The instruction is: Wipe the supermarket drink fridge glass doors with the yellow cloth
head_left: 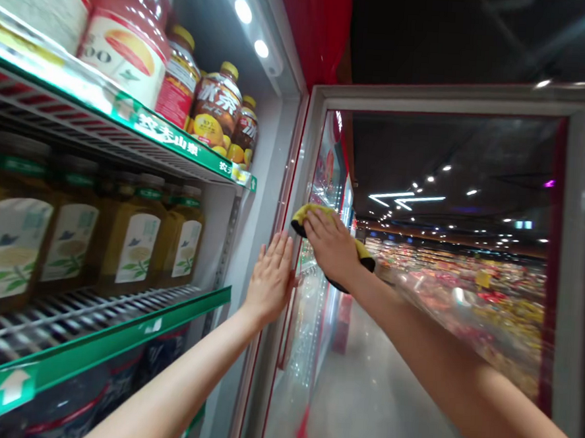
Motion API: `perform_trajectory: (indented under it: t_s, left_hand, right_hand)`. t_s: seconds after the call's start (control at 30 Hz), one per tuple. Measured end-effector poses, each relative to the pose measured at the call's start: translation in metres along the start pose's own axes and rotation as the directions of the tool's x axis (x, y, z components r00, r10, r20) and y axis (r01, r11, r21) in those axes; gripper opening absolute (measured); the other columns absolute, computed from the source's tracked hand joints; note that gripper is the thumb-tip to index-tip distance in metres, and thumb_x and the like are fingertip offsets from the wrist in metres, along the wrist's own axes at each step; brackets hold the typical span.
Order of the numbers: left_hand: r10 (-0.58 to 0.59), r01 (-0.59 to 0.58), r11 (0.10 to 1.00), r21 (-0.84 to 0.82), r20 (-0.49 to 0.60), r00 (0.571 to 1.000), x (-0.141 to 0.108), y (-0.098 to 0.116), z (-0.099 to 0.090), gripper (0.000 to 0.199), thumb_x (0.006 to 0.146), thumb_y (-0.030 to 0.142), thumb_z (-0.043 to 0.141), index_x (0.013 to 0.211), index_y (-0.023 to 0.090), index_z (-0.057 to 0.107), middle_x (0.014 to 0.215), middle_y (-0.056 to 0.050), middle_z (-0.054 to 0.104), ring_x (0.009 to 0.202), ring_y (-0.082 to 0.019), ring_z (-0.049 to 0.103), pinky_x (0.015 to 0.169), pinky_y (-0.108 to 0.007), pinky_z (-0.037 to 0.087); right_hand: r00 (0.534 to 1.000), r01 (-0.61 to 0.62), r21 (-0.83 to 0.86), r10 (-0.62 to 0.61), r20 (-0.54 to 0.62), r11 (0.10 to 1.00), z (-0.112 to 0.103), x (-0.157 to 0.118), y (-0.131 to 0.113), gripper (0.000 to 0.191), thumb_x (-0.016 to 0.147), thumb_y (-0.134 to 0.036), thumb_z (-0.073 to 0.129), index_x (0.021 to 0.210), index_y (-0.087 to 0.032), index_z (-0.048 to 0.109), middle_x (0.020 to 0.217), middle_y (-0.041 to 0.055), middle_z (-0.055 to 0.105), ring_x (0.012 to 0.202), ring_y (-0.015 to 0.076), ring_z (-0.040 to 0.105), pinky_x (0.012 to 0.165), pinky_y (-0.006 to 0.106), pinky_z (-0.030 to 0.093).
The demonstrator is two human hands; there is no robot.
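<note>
Left forearm (163, 383) and right forearm (442, 360) reach in closest, both bare. Right hand (331, 244) lies flat on a yellow microfiber cloth (312, 213), fingers extended, pressing it against the glass door (296, 325) of a drinks cooler. The cloth looks light and limp, best held under the open palm rather than pinched. Left hand (272, 277) rests open, fingers spread, at the door's edge. Left of those fingers, a green shelf strip (178, 139) reads 农夫山泉 beneath bottles of iced tea (214, 108) labelled 冰茶. Beyond the right fingertips, a supermarket aisle (466, 296) stretches away.
</note>
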State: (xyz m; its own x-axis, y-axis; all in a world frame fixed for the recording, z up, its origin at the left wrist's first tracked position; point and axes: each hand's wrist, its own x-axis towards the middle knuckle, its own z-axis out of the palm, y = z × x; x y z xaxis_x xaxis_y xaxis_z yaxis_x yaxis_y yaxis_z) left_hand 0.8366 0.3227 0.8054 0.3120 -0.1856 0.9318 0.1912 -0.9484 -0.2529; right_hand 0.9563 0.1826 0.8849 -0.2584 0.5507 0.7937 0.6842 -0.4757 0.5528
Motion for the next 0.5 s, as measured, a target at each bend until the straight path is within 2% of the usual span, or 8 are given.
perform_trajectory:
  t_s: [0.1,0.13,0.2,0.27,0.33,0.4,0.47,0.5]
  left_hand:
    - [0.028,-0.029,0.999,-0.019,-0.036,0.999,-0.01,0.005,-0.002,0.083,0.099,0.019,0.044,0.162,0.019,-0.009,0.169,-0.015,0.02,0.158,-0.026,0.013,0.127,-0.052,0.021]
    - [0.054,-0.054,0.998,-0.022,-0.038,0.998,-0.008,0.004,-0.002,0.082,0.099,0.019,0.043,0.162,0.019,-0.009,0.169,-0.014,0.021,0.157,-0.025,0.014,0.127,-0.051,0.021]
    - [0.104,-0.104,0.994,-0.024,-0.035,0.994,0.001,0.003,-0.003,0.081,0.099,0.018,0.042,0.163,0.02,-0.007,0.168,-0.014,0.022,0.157,-0.025,0.015,0.127,-0.051,0.022]
    - [0.126,-0.127,0.992,-0.015,-0.04,0.991,0.016,0.002,-0.002,0.08,0.099,0.018,0.042,0.163,0.019,-0.005,0.168,-0.015,0.022,0.157,-0.026,0.014,0.127,-0.051,0.022]
    - [0.123,-0.123,0.992,-0.005,-0.057,0.991,0.033,0.003,-0.001,0.078,0.099,0.018,0.042,0.163,0.018,-0.002,0.168,-0.015,0.023,0.157,-0.026,0.014,0.127,-0.052,0.022]
    - [0.101,-0.101,0.995,-0.007,-0.069,0.993,0.045,0.005,0.002,0.074,0.1,0.019,0.041,0.163,0.017,0.002,0.167,-0.015,0.026,0.157,-0.026,0.016,0.127,-0.052,0.022]
    - [0.062,-0.064,0.998,-0.024,-0.079,0.995,0.05,0.008,0.004,0.072,0.1,0.02,0.04,0.163,0.016,0.006,0.167,-0.015,0.026,0.157,-0.026,0.016,0.127,-0.053,0.021]
    - [0.04,-0.043,0.998,-0.035,-0.085,0.996,0.05,0.009,0.005,0.071,0.101,0.021,0.04,0.163,0.016,0.007,0.167,-0.015,0.026,0.157,-0.027,0.015,0.127,-0.053,0.021]
  right_hand:
    - [0.99,0.142,0.015,-0.143,0.017,0.99,0.003,-0.038,-0.02,0.044,0.1,-0.019,0.047,0.142,-0.01,0.056,0.154,0.0141,0.052,0.147,0.0281,0.042,0.125,0.051,0.029]
    - [0.982,0.188,0.023,-0.189,0.024,0.982,0.002,-0.041,-0.019,0.043,0.1,-0.019,0.048,0.141,-0.011,0.056,0.153,0.0137,0.053,0.146,0.0275,0.043,0.125,0.052,0.03]
    - [0.972,0.23,0.035,-0.232,0.049,0.973,-0.003,-0.03,-0.004,0.041,0.1,-0.019,0.05,0.14,-0.014,0.058,0.151,0.0114,0.056,0.145,0.0254,0.045,0.123,0.05,0.033]
    - [0.983,0.172,0.019,-0.172,0.059,0.985,-0.015,0.0,0.024,0.04,0.101,-0.017,0.048,0.139,-0.016,0.059,0.15,0.0103,0.057,0.145,0.025,0.044,0.123,0.05,0.032]
    - [0.999,0.032,-0.023,-0.032,0.025,0.999,-0.03,0.034,0.056,0.04,0.103,-0.014,0.044,0.14,-0.014,0.059,0.152,0.0128,0.054,0.147,0.0288,0.041,0.123,0.056,0.028]
    - [0.996,-0.09,-0.058,0.089,-0.021,0.994,-0.043,0.059,0.078,0.04,0.103,-0.015,0.042,0.14,-0.011,0.058,0.155,0.0155,0.05,0.149,0.033,0.037,0.123,0.061,0.023]
    - [0.991,-0.13,-0.082,0.127,-0.036,0.988,-0.047,0.061,0.082,0.041,0.103,-0.021,0.047,0.141,-0.008,0.057,0.155,0.0182,0.05,0.148,0.0343,0.037,0.123,0.061,0.022]
    - [0.992,-0.122,-0.091,0.119,-0.03,0.988,-0.046,0.053,0.077,0.043,0.102,-0.025,0.051,0.141,-0.007,0.056,0.154,0.0197,0.05,0.147,0.0343,0.039,0.124,0.058,0.024]
